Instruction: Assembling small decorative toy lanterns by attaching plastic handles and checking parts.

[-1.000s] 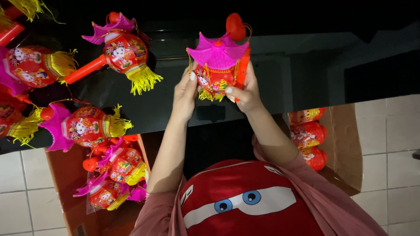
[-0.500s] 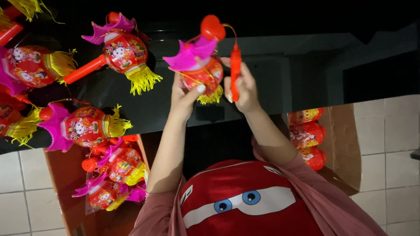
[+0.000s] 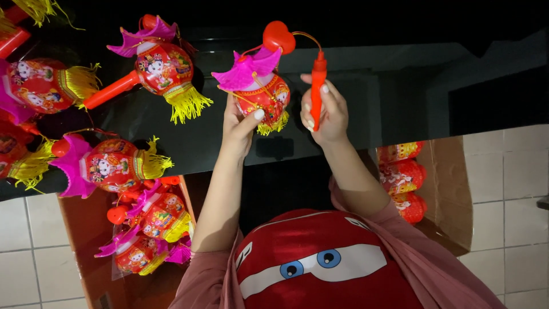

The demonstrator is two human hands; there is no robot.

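Both hands are up over a glossy black table (image 3: 366, 103) that throws back dim reflections, with pale floor tiles (image 3: 503, 189) showing on either side below it. Finished lanterns lie on the table to my left: one with a red stick and yellow fringe (image 3: 163, 68), one with a pink roof further down (image 3: 108, 166), and another at the far edge (image 3: 43, 86). An open brown box (image 3: 74, 229) by my left arm holds wrapped lanterns (image 3: 148, 229), and a second box (image 3: 452, 189) on my right holds more red ones (image 3: 403, 174).

The lantern I am working on (image 3: 266, 94) is a round red paper ball with a cartoon print, a bright pink pointed roof, a short yellow fringe underneath and a red heart-shaped knob at the top. A thin wire curves from that knob over to a red plastic stick (image 3: 317, 94).

My left hand (image 3: 240, 123) is half curled round the lantern's body, thumb pressed on its lower front. My right hand (image 3: 323, 111) is closed loosely about the stick, fingers wrapped over it, holding it upright just beside the lantern.
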